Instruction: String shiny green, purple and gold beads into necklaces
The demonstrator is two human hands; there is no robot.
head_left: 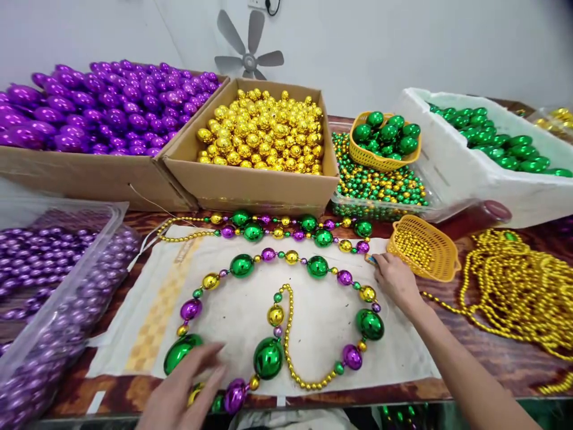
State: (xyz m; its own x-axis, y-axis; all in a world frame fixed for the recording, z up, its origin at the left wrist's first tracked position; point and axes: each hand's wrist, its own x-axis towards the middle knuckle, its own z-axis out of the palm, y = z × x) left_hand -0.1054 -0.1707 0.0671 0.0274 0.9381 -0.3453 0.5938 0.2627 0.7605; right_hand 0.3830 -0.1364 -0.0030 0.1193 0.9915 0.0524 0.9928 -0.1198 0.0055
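Observation:
A necklace of shiny green, purple and gold beads lies in a loop on a white cloth, with a stretch of small gold beads in it. My left hand is over its lower left part, fingers apart, partly covering a large green bead and a gold one; whether it presses on them is unclear. At the cloth's upper right, my right hand has its fingers closed on a small blue and orange thing, mostly hidden. Just beside it ends a second strand of mixed beads, stretched along the cloth's far edge.
Behind stand boxes of purple beads and gold beads, and a white foam box of green ones. A yellow basket and a heap of gold bead strings lie right. A bag of purple beads is left.

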